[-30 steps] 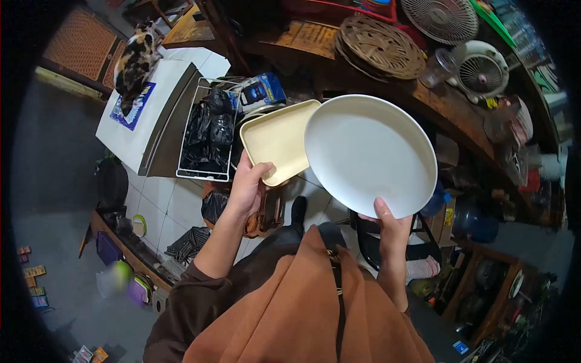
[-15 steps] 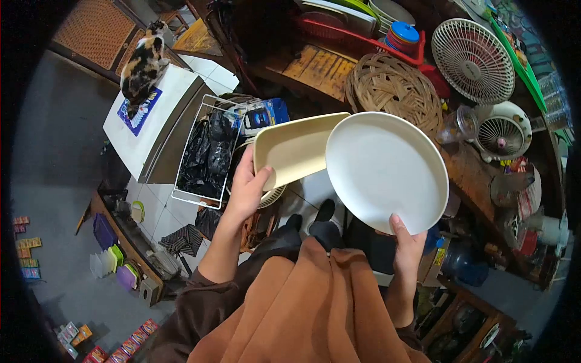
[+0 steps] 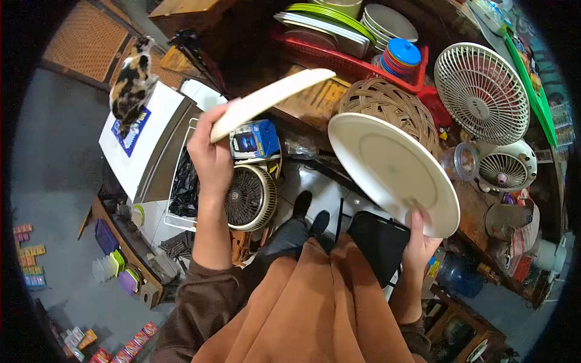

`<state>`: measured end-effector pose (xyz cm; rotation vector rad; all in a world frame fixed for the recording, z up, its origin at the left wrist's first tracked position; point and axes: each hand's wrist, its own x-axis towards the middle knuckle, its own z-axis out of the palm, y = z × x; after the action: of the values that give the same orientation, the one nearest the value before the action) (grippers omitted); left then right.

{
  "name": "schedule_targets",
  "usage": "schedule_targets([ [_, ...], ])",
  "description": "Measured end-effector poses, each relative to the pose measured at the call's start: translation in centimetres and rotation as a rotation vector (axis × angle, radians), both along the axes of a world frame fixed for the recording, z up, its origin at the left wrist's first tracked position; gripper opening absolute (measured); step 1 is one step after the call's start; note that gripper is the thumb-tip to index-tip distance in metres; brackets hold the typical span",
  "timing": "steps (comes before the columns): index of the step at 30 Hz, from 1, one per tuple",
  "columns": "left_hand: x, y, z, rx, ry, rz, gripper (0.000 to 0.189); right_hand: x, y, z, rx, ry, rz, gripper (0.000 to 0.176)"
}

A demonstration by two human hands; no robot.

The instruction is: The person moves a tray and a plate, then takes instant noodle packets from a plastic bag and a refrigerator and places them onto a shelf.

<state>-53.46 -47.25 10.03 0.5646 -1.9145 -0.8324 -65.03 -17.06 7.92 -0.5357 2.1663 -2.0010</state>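
My left hand [image 3: 212, 151] grips one end of a cream tray [image 3: 272, 100], which is tilted so that mostly its edge shows. My right hand [image 3: 419, 242] holds a large pale round plate [image 3: 393, 169] by its lower rim, the thumb on its face; the plate is tilted. Tray and plate are apart. Behind the plate lies a woven basket [image 3: 393, 103] on the wooden table [image 3: 302, 106]. A red rack [image 3: 339, 60] beyond it holds plates and a stack with a blue top [image 3: 403, 53].
A cat [image 3: 132, 88] sits on a white surface [image 3: 163, 115] at the left. Below my left hand is a round fan [image 3: 249, 196], near a white wire basket [image 3: 181, 221] with black bags. A fan grille [image 3: 482, 94] stands at the right. A black stool [image 3: 378, 245] is near my legs.
My left hand has moved up and left, turning the tray edge-on and away from the plate. The plate has tilted and shifted slightly right and down with my right hand. The view has shifted.
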Motion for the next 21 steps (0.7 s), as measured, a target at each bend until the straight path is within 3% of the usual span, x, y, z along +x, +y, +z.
schedule_targets([
  [1,-0.9,-0.9,-0.1,-0.061,-0.028,0.021,0.029,-0.8,-0.6,-0.3,-0.012,0.136,0.011,0.026],
  [3,-2.7,-3.2,-0.8,-0.199,-0.033,0.009,0.036,-2.4,-2.5,2.0,0.274,0.532,0.014,0.024],
  [7,-7.0,-6.2,-0.5,-0.306,-0.019,0.017,0.036,-4.4,-4.3,2.5,0.387,0.76,0.028,0.029],
  [15,-11.0,-9.1,-0.8,-0.752,-0.054,-0.017,0.033,-6.2,-5.9,1.9,0.376,0.758,0.042,0.022],
  [21,-11.8,-9.4,-0.5,-0.865,0.035,-0.059,0.019,-6.5,-6.8,1.4,0.386,0.78,0.043,0.023],
])
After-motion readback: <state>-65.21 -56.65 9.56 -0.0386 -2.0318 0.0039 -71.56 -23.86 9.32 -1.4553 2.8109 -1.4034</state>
